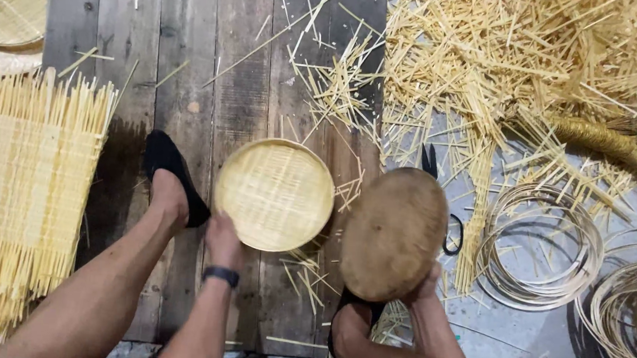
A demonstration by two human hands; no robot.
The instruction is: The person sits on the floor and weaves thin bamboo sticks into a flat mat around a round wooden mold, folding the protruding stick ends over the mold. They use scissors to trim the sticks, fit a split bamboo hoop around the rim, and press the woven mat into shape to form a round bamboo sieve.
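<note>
My left hand (222,241) grips the near rim of a round woven bamboo tray (274,194), pale yellow, held flat above the wooden floor. My right hand (423,282) holds the bottom edge of a brown oval wooden disc (393,232), which sits just right of the tray. A dark band is on my left wrist. My two feet in black shoes (170,170) rest on the planks, the right one mostly hidden under the disc.
A square woven bamboo mat (24,185) with loose strip ends lies at left. Finished round trays (8,10) sit at top left. A heap of bamboo offcuts (514,58) fills the top right. Coiled bamboo rings (540,249) and black scissors (435,170) lie at right.
</note>
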